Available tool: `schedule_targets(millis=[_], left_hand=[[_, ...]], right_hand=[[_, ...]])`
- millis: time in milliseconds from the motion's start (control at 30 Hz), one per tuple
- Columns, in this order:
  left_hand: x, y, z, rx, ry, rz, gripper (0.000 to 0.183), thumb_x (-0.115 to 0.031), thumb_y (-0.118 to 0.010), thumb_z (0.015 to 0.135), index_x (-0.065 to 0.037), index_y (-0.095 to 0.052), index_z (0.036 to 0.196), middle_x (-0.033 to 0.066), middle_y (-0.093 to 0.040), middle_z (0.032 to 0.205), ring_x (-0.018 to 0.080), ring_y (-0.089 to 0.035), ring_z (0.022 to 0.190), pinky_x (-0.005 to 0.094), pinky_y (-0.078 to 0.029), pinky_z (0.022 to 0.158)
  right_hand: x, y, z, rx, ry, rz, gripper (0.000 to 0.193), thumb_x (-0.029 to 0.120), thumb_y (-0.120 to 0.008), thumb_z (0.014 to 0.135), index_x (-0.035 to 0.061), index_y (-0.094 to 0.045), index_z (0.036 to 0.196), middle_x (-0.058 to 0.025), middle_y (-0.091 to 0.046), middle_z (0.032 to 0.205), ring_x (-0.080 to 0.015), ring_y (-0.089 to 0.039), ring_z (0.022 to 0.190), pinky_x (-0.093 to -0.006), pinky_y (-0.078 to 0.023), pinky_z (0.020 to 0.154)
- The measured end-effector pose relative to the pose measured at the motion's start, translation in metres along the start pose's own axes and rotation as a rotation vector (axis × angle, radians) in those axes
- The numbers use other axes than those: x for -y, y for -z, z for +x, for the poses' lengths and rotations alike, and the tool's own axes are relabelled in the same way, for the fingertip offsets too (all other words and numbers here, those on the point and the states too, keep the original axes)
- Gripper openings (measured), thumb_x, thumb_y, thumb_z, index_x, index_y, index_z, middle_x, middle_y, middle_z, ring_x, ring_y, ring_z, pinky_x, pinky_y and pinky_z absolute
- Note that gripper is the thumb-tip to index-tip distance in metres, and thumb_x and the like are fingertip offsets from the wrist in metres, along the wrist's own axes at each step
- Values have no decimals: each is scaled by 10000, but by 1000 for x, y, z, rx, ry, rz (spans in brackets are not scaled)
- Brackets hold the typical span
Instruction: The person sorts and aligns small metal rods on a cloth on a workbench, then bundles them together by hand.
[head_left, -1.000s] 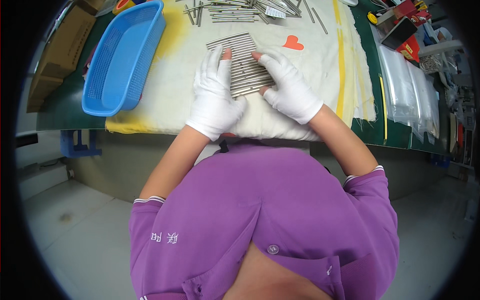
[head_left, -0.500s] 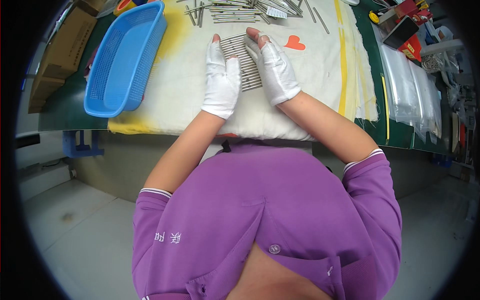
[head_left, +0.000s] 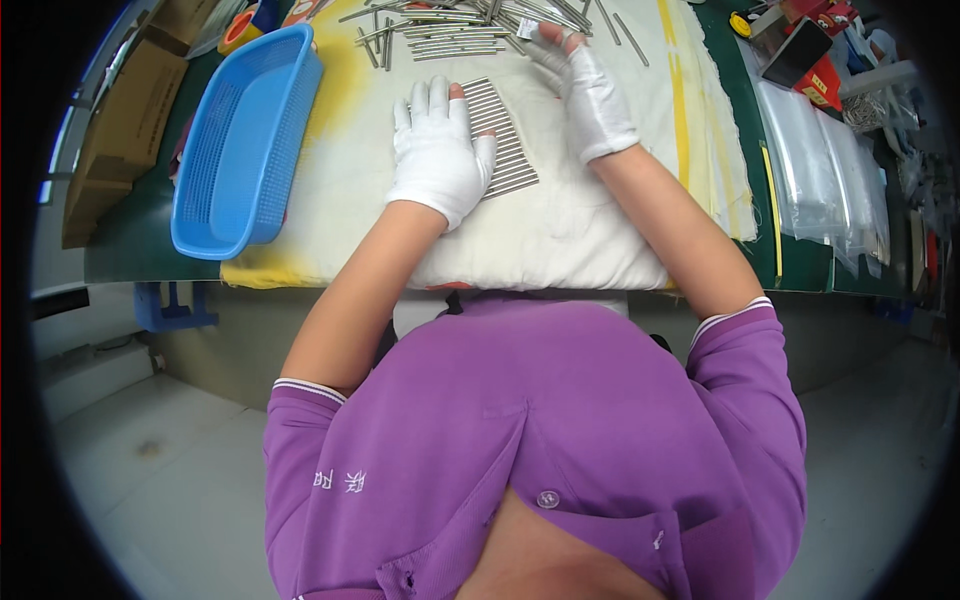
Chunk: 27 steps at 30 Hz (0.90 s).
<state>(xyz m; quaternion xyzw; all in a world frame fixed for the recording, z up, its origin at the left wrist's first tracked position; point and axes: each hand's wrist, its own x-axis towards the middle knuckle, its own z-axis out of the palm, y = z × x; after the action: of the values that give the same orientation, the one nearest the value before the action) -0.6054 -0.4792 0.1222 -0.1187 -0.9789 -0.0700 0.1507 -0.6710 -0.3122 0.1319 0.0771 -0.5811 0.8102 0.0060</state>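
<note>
Several thin metal rods lie side by side in a neat row [head_left: 508, 150] on the white cloth in front of me. My left hand [head_left: 438, 150], in a white glove with some bare fingertips, rests flat over the row's left ends, its fingers stretched out. Away to the upper right of the row is my right hand [head_left: 592, 100], gloved the same way, fingers extended toward a loose pile of metal rods [head_left: 455, 40]. A small white paper slip [head_left: 527, 29] on the pile shows beside its fingertips, partly covered. Nothing is visibly gripped in either hand.
A blue plastic basket [head_left: 240, 150] stands at the left, beside cardboard boxes [head_left: 125, 140]. Clear plastic bags [head_left: 825, 170] lie on the green table at the right, below a dark phone-like slab [head_left: 797, 55]. The white cloth [head_left: 560, 240] reaches the table's front edge.
My right hand has left the row's right ends and moved up and right to the pile. My left hand has flattened over the row's left side. The view has shifted slightly.
</note>
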Motion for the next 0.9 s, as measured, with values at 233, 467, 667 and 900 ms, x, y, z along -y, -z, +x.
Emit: schedule_targets(millis=[233,467,667,900], left_hand=[[-24,22,-39,106,-72,-63,692,-337,-556,828,129,-393,1313,319,-338,1386,468,-277,1315,523,-168,1119],[-29,32,-54,161,-113,-129,681,-249,-560,825,118,-329,1350,333,-285,1421,508,-265,1315,526,-216,1105],[-8,13,-24,82,-78,-57,651,-291,-533,841,121,-380,1322,310,-332,1397,473,-289,1309,535,-203,1103],[22,-7,25,74,-2,-23,621,-318,-469,883,86,-382,1346,263,-345,1423,431,-285,1331,482,-209,1117]], right_hand=[[5,46,5,-167,43,-81,405,339,-420,996,27,-569,1209,-102,-630,1126,-161,-627,971,-281,-492,833],[-4,47,12,-114,52,-114,374,308,-421,1002,21,-583,1177,-94,-657,1042,-158,-640,922,-269,-496,821],[0,45,11,-106,12,-153,385,317,-411,1005,12,-596,1152,-84,-664,1010,-143,-638,891,-262,-495,810],[13,41,4,-74,-30,-230,456,362,-393,1004,2,-552,1234,-110,-608,1171,-182,-610,1029,-295,-478,912]])
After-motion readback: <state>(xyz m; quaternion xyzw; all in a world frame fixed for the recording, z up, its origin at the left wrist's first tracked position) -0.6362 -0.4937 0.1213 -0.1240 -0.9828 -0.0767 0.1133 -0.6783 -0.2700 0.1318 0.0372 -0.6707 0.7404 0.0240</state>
